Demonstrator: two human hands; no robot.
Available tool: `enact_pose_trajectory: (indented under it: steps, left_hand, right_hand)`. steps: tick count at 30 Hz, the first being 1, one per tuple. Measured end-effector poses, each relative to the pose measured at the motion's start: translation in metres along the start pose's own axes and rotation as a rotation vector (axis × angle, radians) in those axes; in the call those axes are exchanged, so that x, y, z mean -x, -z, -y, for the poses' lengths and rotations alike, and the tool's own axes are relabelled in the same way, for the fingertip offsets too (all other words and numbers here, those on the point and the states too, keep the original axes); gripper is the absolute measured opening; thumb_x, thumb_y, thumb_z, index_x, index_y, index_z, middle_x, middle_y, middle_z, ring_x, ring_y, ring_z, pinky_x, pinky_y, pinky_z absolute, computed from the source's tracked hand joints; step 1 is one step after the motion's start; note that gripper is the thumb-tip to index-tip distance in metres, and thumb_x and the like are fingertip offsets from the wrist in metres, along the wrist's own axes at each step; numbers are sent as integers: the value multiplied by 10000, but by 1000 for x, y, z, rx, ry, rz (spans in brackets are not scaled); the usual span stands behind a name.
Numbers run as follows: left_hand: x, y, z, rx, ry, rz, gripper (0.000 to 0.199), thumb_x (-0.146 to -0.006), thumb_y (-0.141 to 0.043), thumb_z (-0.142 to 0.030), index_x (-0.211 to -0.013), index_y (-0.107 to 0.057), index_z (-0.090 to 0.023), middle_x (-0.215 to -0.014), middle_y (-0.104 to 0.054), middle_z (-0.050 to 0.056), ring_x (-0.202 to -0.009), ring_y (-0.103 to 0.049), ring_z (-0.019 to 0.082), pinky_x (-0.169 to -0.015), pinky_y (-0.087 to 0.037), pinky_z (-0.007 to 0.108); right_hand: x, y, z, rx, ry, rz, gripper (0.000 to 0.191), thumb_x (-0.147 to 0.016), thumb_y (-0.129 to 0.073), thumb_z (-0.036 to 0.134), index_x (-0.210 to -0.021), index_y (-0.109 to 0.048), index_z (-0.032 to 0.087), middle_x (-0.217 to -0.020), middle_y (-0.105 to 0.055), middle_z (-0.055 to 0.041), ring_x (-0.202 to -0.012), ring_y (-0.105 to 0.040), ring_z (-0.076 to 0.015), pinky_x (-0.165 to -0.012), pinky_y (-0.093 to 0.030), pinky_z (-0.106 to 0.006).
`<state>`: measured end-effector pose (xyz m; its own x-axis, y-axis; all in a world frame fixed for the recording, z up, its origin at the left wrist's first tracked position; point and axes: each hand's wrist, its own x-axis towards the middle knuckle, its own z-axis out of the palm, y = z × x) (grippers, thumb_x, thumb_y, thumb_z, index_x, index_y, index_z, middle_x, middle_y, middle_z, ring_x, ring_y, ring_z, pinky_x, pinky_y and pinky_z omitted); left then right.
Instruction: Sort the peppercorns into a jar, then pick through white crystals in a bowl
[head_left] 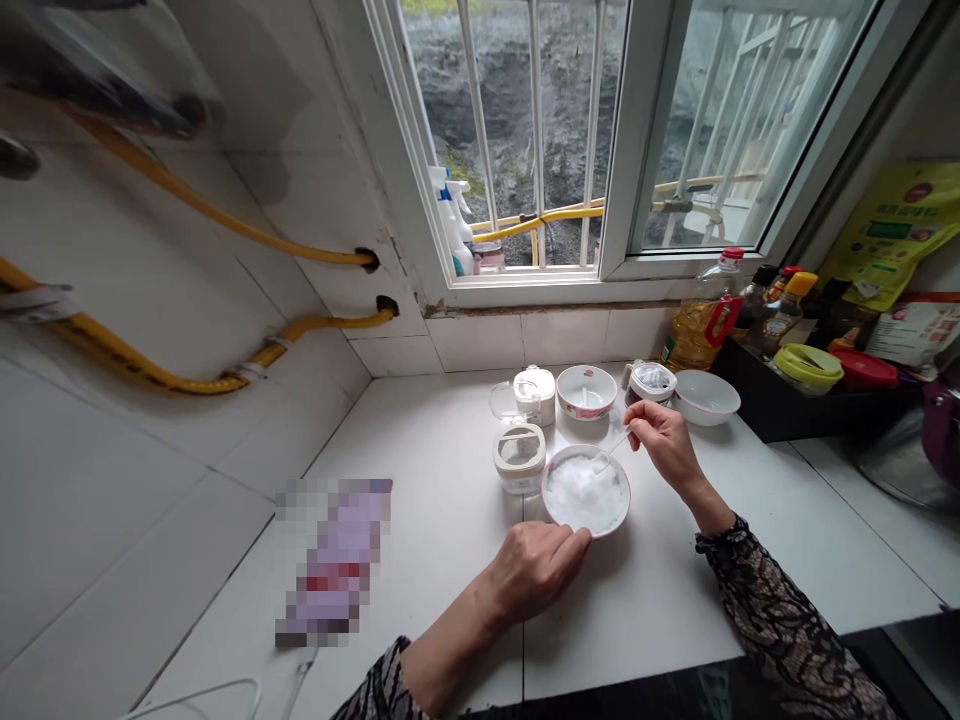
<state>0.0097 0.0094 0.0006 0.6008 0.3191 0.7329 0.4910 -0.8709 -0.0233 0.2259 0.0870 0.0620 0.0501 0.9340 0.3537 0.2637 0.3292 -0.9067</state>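
A bowl [627, 502] with a pink rim stands on the white counter, heaped with white granules [583, 490] that look like salt or sugar. My left hand [534, 572] is closed on its near rim, thumb and fingers together. Pinched in my right hand [666, 445] is the handle of a small pale spoon [616, 444], whose tip rests in the granules at the bowl's upper right. Just left of the bowl is a lidded clear jar [520, 470]. Behind that, a white canister [545, 398] has its clear lid flipped up. A flowered bowl [587, 409] sits farther back.
At the back right are another lidded jar [651, 380], a white bowl [706, 408], an oil bottle [690, 335] and a black box [772, 405] of bottles. A blurred purple item [341, 555] with a cable lies left. Yellow hoses [187, 380] run along the wall.
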Motion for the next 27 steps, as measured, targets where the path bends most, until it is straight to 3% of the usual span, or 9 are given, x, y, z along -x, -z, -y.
enact_pose_trajectory:
  steps: [8,12,18,23,27]
  left_hand:
    - [2,-2,1,-17,-7,7,238,-969,-364,-84,-824,-533,-167,-541,-484,-46,-428,-406,102,-441,-245,272]
    - [1,-1,0,-39,-9,23,243,-973,-369,-88,-804,-523,-171,-541,-480,-43,-422,-414,100,-436,-235,278]
    - [0,-2,0,-52,-6,6,275,-984,-350,-110,-768,-507,-173,-540,-469,-44,-419,-402,96,-431,-212,284]
    - [0,-2,0,-45,0,18,280,-966,-354,-97,-740,-499,-175,-550,-469,-42,-431,-396,99,-428,-244,277]
    - [1,-4,1,-51,-11,15,292,-961,-353,-94,-716,-490,-174,-553,-472,-39,-438,-408,91,-429,-257,268]
  right_hand:
    - [-5,0,-7,-177,-179,14,108,-656,-577,280,-647,-626,185,-437,-538,37,-459,-474,-123,-560,-393,-285]
    - [-4,-6,-7,-301,-256,58,138,-665,-651,319,-686,-634,184,-504,-593,23,-522,-537,-145,-653,-440,-318]
    - [8,-28,6,-337,-244,153,257,-722,-700,424,-801,-620,193,-628,-682,-12,-666,-658,-204,-754,-504,-372]
    - [22,-46,11,-228,3,165,220,-866,-613,431,-917,-559,224,-802,-716,-32,-774,-714,-216,-757,-532,-356]
    - [26,-54,6,161,414,178,94,-962,-486,281,-965,-567,234,-852,-715,-60,-811,-687,-216,-811,-513,-380]
